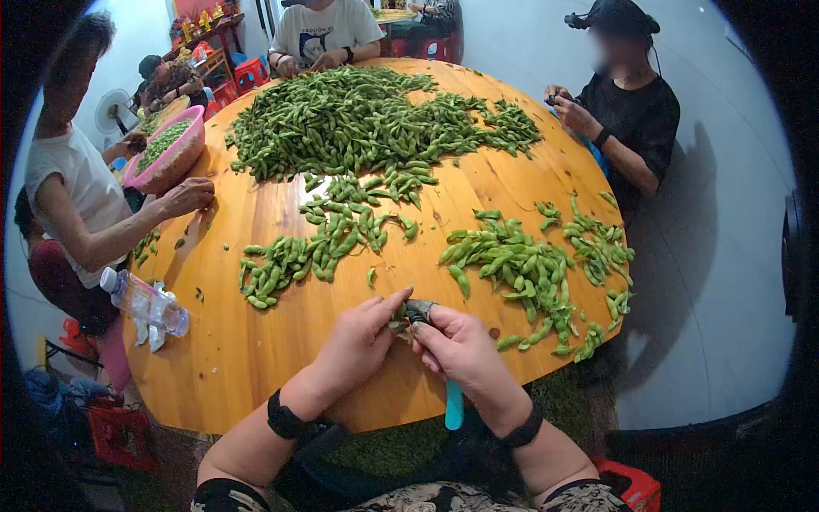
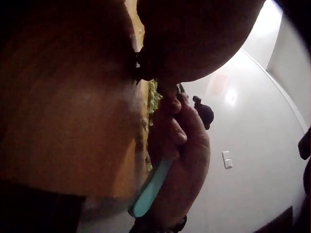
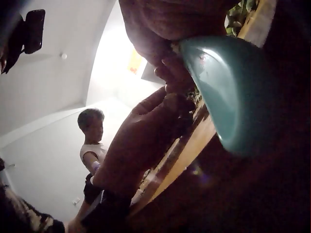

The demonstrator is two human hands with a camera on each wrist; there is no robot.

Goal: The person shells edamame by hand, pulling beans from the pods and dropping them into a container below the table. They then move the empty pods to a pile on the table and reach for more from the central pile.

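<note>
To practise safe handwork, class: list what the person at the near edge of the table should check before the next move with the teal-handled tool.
1. Grip of the right hand on the teal-handled tool: ok, fingers curl round the handle.
2. Fingers of the left hand clear of the metal tip: not ok, they lie right against it.
3. Whether the left hand holds anything: cannot tell, hidden between the hands.
4. Loose pods close by: ok, a heap lies just right of the hands on the table.
5. The water bottle out of the way: ok, it lies apart at the table's left edge.
</note>
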